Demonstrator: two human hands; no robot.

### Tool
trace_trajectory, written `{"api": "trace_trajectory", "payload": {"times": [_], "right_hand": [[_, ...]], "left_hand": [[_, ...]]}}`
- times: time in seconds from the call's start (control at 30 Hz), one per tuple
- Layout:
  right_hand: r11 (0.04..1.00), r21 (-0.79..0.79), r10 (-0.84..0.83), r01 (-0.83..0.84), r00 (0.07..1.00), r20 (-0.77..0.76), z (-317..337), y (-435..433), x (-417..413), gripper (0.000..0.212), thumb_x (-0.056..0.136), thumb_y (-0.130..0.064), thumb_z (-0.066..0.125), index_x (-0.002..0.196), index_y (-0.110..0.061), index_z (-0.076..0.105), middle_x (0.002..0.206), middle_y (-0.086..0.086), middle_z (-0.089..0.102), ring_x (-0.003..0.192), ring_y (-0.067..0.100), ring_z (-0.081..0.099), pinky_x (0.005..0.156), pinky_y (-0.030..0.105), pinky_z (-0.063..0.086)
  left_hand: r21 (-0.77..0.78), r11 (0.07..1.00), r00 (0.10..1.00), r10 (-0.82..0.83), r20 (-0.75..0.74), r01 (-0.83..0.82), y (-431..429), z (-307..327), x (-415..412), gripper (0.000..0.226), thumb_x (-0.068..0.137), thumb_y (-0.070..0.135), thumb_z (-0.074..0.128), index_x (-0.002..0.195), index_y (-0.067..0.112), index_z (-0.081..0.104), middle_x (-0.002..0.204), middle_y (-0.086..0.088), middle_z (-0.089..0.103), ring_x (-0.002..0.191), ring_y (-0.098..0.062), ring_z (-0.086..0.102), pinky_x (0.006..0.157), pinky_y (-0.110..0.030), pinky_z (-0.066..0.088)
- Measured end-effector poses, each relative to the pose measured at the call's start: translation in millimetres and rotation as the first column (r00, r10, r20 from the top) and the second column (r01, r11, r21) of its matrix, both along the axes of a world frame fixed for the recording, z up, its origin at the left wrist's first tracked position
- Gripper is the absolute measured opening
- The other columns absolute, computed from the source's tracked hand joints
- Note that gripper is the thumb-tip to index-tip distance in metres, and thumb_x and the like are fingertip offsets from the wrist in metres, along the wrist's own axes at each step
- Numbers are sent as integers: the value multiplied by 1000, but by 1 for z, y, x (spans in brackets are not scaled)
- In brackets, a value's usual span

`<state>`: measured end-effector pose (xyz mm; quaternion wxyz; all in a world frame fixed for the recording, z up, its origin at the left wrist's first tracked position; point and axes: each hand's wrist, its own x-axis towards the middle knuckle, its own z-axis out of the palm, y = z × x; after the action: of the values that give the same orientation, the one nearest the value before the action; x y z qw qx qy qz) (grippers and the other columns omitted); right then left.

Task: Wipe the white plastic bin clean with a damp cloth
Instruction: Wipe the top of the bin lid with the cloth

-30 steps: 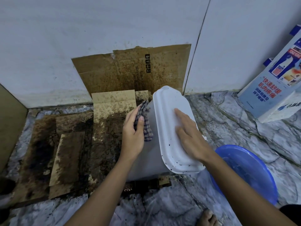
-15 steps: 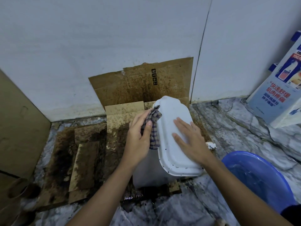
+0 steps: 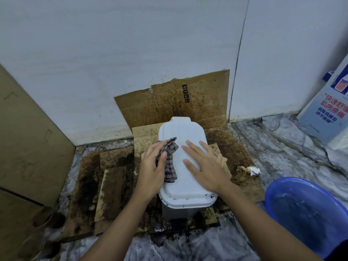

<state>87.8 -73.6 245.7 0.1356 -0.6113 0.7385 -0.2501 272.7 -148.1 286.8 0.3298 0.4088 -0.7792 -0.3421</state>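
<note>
The bin (image 3: 185, 187) was smooth white plastic with a dull sheen, its lid rim flecked with dark grime. The cloth (image 3: 169, 162) was a thin woven check, limp and creased. The cardboard (image 3: 169, 106) beneath and behind it was matt brown, rough and heavily stained. The floor (image 3: 282, 151) looked like veined marble, the basin (image 3: 305, 213) glossy blue plastic.

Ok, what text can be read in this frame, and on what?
"快速舒缓 肌肉疼痛": red print on the blue-and-white cardboard box at right.
Smaller blue lines below it: too blurred to read.
Stained brown cardboard sheet: black pictograms, sideways print unreadable.
</note>
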Motion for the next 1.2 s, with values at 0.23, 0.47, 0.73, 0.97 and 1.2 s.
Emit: {"api": "trace_trajectory", "payload": {"times": [0.23,0.47,0.73,0.97,1.2], "right_hand": [[997,-77,-1,11,991,131,-11,-12,15,48,106,-55,25,153,-46,33,165,-28,14,153,1,-8,119,64,13],[994,-100,-6,32,968,252,-15,-22,27,44,109,-34,39,153,-33,40,164,-23,19,154,-1,-1,124,54,10],[991,-133,31,13,946,322,-9,-21,25,50,108,-41,38,157,-35,30,166,-19,16,155,4,5,125,53,14],[998,-44,-28,42,959,282,-12,-11,28,57,107,-52,31,160,-43,10,168,-21,-4,155,4,-9,126,48,6],[998,62,-26,9,960,280,-17,-17,34,67,108,-52,25,160,-32,-12,164,-23,-24,152,1,-21,128,40,1]], "left_hand": [[-40,999,996,39,78,-36,-3,-11,9,36,106,22,45,141,22,56,138,10,53,129,-8,42,103,-4,22],[31,990,974,127,187,-135,0,-9,8,38,106,27,46,143,21,53,143,8,47,134,-20,35,108,-27,31],[118,990,937,32,347,-78,0,-1,20,55,104,40,48,156,25,35,162,9,24,142,-24,15,117,-40,24],[-67,994,875,-41,483,84,-9,-12,32,54,105,54,30,157,45,19,166,22,-4,152,-5,-20,124,-49,-6],[-50,997,817,-23,576,64,-17,-25,18,53,107,50,16,158,46,3,165,22,-15,150,-7,-26,123,-51,-8]]}}
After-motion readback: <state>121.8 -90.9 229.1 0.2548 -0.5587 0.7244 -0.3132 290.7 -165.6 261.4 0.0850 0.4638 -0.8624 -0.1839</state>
